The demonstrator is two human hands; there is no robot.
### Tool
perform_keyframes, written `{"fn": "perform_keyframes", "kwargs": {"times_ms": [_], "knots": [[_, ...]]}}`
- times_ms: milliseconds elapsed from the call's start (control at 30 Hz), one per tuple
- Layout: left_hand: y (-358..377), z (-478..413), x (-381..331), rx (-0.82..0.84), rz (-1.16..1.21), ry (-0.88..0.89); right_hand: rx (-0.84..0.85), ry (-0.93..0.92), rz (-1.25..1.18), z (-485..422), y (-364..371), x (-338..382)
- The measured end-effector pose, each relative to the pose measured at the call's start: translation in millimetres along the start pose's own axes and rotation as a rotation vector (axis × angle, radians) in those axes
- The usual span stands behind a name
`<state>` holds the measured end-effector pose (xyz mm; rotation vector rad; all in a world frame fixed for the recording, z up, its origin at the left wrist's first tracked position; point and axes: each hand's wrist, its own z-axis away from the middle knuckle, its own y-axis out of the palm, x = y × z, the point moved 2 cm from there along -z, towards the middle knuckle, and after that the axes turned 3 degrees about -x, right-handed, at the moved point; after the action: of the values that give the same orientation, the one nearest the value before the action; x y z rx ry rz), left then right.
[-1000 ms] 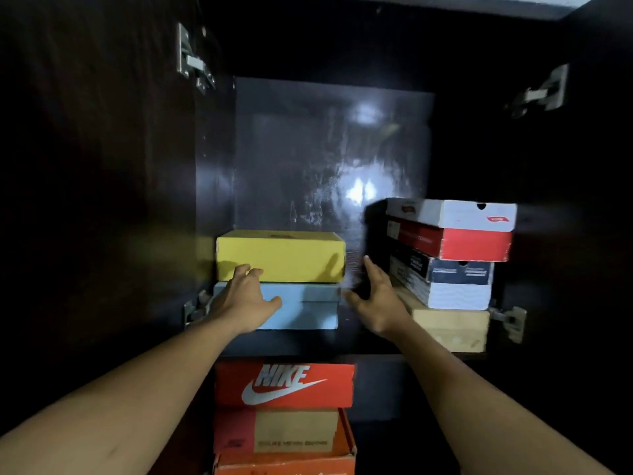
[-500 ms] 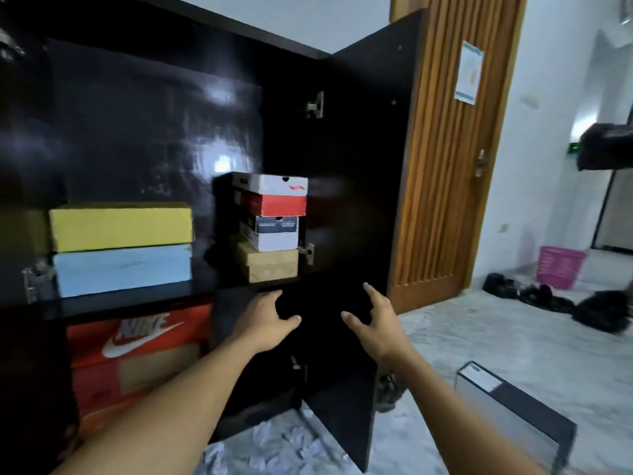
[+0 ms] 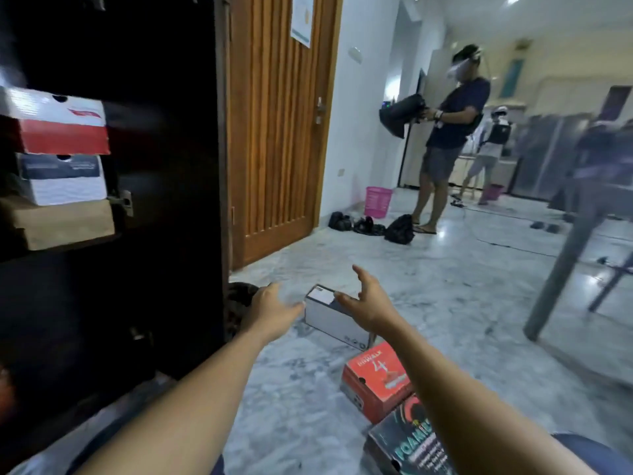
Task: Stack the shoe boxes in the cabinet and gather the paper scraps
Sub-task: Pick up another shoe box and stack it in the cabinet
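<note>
The red shoe box (image 3: 375, 382) bears a large "4"; other lettering is unreadable.

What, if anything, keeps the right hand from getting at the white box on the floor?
Probably nothing, so likely yes: the right hand, open, hovers by the white box, with nothing lying on it. The red box lies nearer, aside.

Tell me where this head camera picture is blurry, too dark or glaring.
Head view: the cabinet is nearly black inside; the red and white box at left is smeared; the floor carries glare patches; the table leg at right is soft; left hand, right hand and the grey box are sharper.
</note>
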<state>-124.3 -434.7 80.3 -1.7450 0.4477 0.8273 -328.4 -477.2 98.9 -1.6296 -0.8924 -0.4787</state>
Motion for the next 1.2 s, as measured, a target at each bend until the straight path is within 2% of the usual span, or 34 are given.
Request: {"fn": "perform_keyframes", "kwargs": {"times_ms": [333, 500, 667, 767, 900, 1033, 1200], "knots": [[165.4, 23.0, -62.5, 0.328, -0.049, 0.154, -0.160, 0.358, 0.093, 63.6, -78.7, -154.0], [231.6, 40.7, -43.9, 0.478, -0.174, 0.186, -0.173, 0.504, 0.076, 93.2, -99.3, -232.2], [302.9, 63.8, -4.6, 0.594, -0.185, 0.065, -0.100, 0.649, 0.076, 111.8, -85.4, -312.0], [341.5, 91.0, 13.2, 0.622, -0.227, -0.028, -0.052, 0.642, 0.053, 119.9, -70.7, -352.3], [383.5, 113.9, 27.2, 0.620, -0.228, -0.118, -0.075, 0.617, -0.032, 114.4, -54.8, -395.2], [410.6, 124.8, 38.7, 0.598, -0.236, -0.088, -0.072, 0.579, -0.103, 91.2, -34.3, -461.3], [422.7, 135.9, 53.1, 0.558, -0.225, -0.037, 0.017, 0.764, -0.041, 63.0, -9.0, -561.0]]}}
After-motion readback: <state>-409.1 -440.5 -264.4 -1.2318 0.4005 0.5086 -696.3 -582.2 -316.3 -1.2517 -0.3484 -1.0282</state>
